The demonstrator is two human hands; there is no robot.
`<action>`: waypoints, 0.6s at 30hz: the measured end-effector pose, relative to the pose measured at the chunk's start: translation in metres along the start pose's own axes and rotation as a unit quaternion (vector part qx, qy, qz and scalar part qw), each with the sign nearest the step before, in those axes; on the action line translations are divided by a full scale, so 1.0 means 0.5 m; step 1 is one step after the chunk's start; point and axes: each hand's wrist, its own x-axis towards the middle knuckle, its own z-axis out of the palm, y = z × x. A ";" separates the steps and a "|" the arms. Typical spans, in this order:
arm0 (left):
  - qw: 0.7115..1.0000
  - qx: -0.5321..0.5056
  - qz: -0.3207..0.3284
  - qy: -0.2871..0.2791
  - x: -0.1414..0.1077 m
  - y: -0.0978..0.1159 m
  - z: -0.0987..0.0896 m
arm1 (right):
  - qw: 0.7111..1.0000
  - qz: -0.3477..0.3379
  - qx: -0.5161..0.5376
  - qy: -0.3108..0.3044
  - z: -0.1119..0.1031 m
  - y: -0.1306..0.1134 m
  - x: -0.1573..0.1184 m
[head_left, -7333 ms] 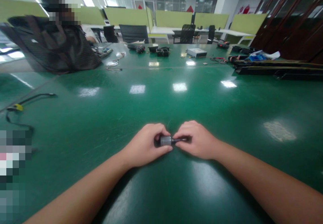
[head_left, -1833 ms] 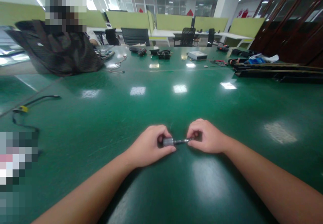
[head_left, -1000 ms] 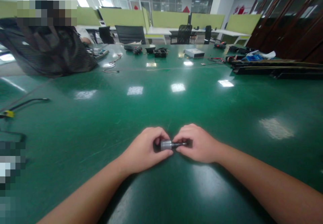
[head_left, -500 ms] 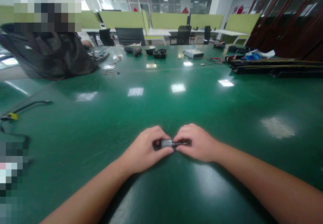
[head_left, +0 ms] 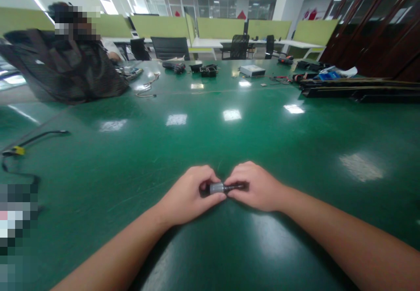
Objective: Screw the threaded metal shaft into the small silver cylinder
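A small dark cylindrical object with a grey band [head_left: 216, 188] lies sideways between my two hands, low over the green table [head_left: 210, 146]. It narrows toward the right into a thin dark stem. Its exact kind I cannot make out. My left hand [head_left: 190, 193] is closed around the thick end, thumb below and fingers above. The thin end sits between the thumb and fingers of my right hand [head_left: 254, 186]. The fingertips of both hands come close together at the object's middle, and parts of both its ends are hidden by fingers.
A black cable with a yellow tag [head_left: 19, 151] lies at the left. Behind it stands a large dark bag [head_left: 75, 72], a person partly visible behind. Along the far side are black devices [head_left: 208, 70], a white box [head_left: 252, 70] and long black bars [head_left: 357, 90] at right.
The grip of both hands on the banded object looks almost the same. At the far left, the person's head shows slightly differently behind the bag.
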 end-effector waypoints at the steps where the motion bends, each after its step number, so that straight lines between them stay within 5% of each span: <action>1: 1.000 -0.002 0.002 -0.001 0.000 0.000 0.000 | 1.000 0.000 0.001 0.001 0.000 0.000 0.000; 18: 1.000 -0.006 -0.002 -0.003 0.000 0.002 0.000 | 1.000 0.017 -0.001 0.014 -0.001 0.000 -0.001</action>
